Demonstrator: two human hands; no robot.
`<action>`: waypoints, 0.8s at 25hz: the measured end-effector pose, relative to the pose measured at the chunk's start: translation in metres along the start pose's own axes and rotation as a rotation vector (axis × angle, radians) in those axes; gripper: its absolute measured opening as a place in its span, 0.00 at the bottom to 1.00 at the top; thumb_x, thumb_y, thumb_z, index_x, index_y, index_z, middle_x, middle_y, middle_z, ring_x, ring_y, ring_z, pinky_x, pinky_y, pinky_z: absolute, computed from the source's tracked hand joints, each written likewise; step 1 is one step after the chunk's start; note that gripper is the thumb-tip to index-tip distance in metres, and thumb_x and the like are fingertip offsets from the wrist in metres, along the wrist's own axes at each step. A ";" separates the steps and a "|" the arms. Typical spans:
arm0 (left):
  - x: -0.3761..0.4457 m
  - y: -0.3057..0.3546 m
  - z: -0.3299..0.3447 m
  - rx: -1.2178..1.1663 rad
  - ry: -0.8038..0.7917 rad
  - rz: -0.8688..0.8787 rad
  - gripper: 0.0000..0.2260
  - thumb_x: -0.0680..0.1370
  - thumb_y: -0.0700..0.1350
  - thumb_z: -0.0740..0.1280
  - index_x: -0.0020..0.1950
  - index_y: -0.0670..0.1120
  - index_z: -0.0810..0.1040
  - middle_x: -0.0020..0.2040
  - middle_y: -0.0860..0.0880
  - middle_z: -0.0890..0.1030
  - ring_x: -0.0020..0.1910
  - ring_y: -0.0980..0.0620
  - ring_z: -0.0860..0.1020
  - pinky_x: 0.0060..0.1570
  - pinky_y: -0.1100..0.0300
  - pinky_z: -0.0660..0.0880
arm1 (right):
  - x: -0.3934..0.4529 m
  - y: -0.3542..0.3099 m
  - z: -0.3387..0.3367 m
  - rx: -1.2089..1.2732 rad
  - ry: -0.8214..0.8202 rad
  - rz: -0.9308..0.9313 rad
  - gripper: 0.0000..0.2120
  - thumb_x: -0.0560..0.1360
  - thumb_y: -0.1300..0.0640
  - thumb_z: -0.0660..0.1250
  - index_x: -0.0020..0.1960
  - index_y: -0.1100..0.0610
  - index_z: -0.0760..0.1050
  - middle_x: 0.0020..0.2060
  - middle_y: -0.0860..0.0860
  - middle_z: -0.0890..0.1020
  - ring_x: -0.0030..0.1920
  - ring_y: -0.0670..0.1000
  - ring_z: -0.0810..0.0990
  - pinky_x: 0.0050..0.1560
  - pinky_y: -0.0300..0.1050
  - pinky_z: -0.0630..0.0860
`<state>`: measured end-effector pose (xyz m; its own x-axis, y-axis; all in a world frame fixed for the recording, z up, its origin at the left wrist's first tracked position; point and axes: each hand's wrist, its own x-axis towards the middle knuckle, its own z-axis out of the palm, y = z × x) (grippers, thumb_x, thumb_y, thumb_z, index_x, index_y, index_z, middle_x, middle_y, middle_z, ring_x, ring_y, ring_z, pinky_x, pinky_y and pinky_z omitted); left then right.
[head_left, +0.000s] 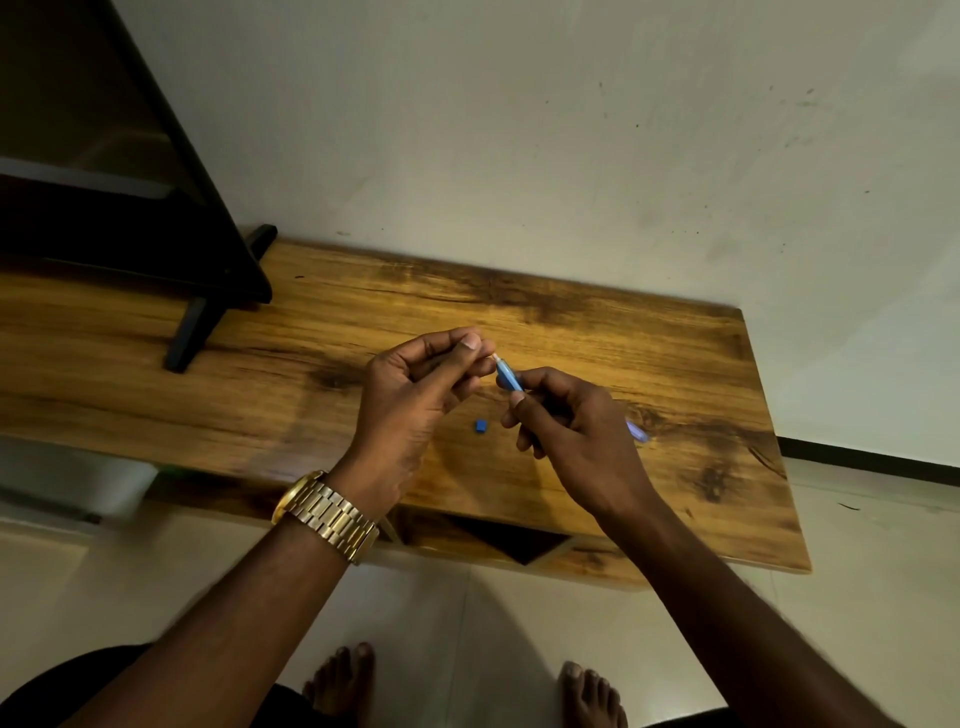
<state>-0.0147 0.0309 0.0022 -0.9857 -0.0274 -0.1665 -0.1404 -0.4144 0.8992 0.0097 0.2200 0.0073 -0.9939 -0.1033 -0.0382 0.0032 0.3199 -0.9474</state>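
My right hand (574, 428) grips a blue pen (508, 375) above the wooden table, its pale tip pointing up and left. The pen's rear end (638, 431) sticks out behind that hand. My left hand (415, 395), with a gold watch on its wrist, pinches something small at the pen's tip between thumb and fingers; what it holds is too small to tell. A small blue cap piece (480, 426) lies on the table between my two hands.
The wooden table (571, 301) stands against a pale wall. A black screen on a black stand (197, 322) occupies the table's left end. A white container (78, 483) sits on the floor at left. My bare feet are on the tiled floor below.
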 end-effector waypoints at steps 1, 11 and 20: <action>0.000 0.000 0.000 0.006 -0.002 -0.005 0.10 0.77 0.46 0.78 0.58 0.47 0.90 0.57 0.44 0.91 0.57 0.50 0.90 0.52 0.63 0.85 | 0.000 0.000 0.001 -0.012 0.000 -0.007 0.09 0.86 0.57 0.68 0.64 0.53 0.84 0.42 0.48 0.89 0.37 0.45 0.85 0.41 0.40 0.79; -0.005 -0.003 0.001 0.292 -0.041 0.140 0.06 0.80 0.43 0.76 0.56 0.50 0.90 0.52 0.48 0.92 0.51 0.54 0.90 0.48 0.63 0.85 | -0.001 -0.003 -0.005 -0.163 0.014 -0.060 0.10 0.86 0.57 0.69 0.65 0.54 0.85 0.41 0.46 0.89 0.36 0.41 0.84 0.39 0.31 0.77; -0.003 -0.001 -0.005 0.379 -0.143 0.134 0.10 0.79 0.46 0.76 0.59 0.46 0.89 0.53 0.48 0.91 0.54 0.50 0.90 0.49 0.62 0.85 | -0.001 -0.004 -0.013 -0.263 -0.019 -0.138 0.10 0.86 0.57 0.69 0.65 0.53 0.85 0.41 0.43 0.88 0.38 0.43 0.85 0.40 0.33 0.78</action>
<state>-0.0108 0.0271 -0.0005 -0.9969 0.0788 -0.0041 -0.0082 -0.0516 0.9986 0.0088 0.2314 0.0152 -0.9807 -0.1800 0.0767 -0.1630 0.5344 -0.8294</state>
